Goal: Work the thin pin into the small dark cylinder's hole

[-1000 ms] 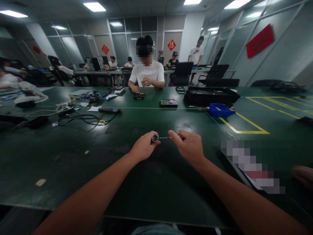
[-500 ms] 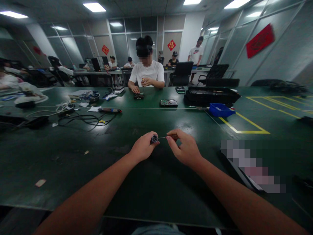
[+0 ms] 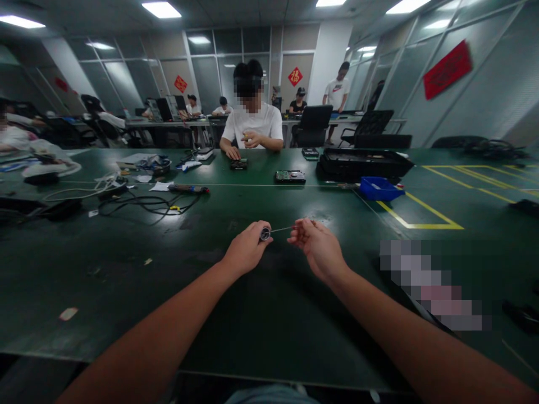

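Observation:
Over the green table, my left hand [image 3: 247, 246] is closed around a small dark cylinder [image 3: 265, 234]. Its round, silvery-rimmed end faces me; what kind of part it is I cannot make out. My right hand [image 3: 316, 246] is closed, palm turned partly up, on a screwdriver. The screwdriver's thin metal shaft [image 3: 281, 229] points left, with its tip at the cylinder's side. Fingers hide the screwdriver's handle. Both hands are above the table near its middle.
A co-worker [image 3: 252, 126] sits opposite, hands at a small hard drive [image 3: 238, 164]. Another hard drive [image 3: 290, 177] lies nearer. To the right are a black tray [image 3: 364, 165] and blue bin [image 3: 381, 189]. Cables [image 3: 145, 206] and a pen-like tool [image 3: 188, 189] lie left.
My right hand has rolled palm upward and its fingers have shifted on the screwdriver. The shaft now slants up to the right. My left hand has risen slightly with the cylinder.

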A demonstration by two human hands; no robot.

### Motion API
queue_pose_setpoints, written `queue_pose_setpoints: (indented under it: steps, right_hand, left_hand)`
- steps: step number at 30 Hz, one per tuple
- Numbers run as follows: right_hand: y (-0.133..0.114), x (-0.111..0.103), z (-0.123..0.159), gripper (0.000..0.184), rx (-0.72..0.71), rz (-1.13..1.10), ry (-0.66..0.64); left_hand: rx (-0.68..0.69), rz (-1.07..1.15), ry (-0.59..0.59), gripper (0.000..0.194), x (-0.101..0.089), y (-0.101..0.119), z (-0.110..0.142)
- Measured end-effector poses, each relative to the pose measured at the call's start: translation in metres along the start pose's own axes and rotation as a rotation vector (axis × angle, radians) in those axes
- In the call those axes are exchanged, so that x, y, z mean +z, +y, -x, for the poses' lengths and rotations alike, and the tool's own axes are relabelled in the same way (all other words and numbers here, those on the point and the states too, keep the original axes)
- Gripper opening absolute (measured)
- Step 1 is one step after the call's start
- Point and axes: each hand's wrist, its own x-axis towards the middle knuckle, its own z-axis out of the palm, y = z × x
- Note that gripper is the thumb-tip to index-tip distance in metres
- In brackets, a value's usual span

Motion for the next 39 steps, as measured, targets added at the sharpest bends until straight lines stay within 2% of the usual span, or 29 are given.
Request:
queue_pose_setpoints:
  steps: [2,7,12,20,24,26,29,33,39]
  right_hand:
    - [0.0,-0.004,-0.005,0.024,0.043,-0.015,-0.014]
    - [-0.002,-0.008,-0.007,0.024,-0.158,0.144,0.044]
    - [-0.004,-0.004,0.002,0.026,-0.286,0.359,-0.048]
    - [-0.013,0.003,0.012,0.025,-0.403,0.6,-0.074]
    - [-0.02,0.003,0.018,0.029,-0.441,0.872,-0.026]
    - [-0.022,0.002,0.02,0.025,-0.487,0.923,-0.032]
    - [-0.022,0.002,0.023,0.015,-0.528,0.874,-0.129]
    - [-0.021,0.003,0.023,0.019,-0.504,0.854,-0.182]
    - [-0.007,0.003,0.009,0.022,-0.272,0.359,-0.093]
  left_hand:
    - [-0.012,-0.005,-0.005,0.017,-0.001,-0.001,-0.001]
    - [-0.032,-0.008,-0.079,0.014,0.0,0.0,0.001]
    - [-0.021,0.002,-0.077,0.015,0.0,0.002,0.001]
    - [-0.015,0.044,-0.064,0.015,0.001,0.001,0.003]
    - [-0.014,0.051,-0.068,0.015,0.001,0.001,0.004]
    - [-0.017,0.047,-0.067,0.014,0.001,0.0,0.003]
    - [-0.034,0.046,-0.069,0.013,0.001,-0.001,0.002]
    - [-0.039,0.039,-0.077,0.012,0.002,-0.001,0.0]
    - [-0.08,0.083,-0.1,0.019,0.0,0.002,0.002]
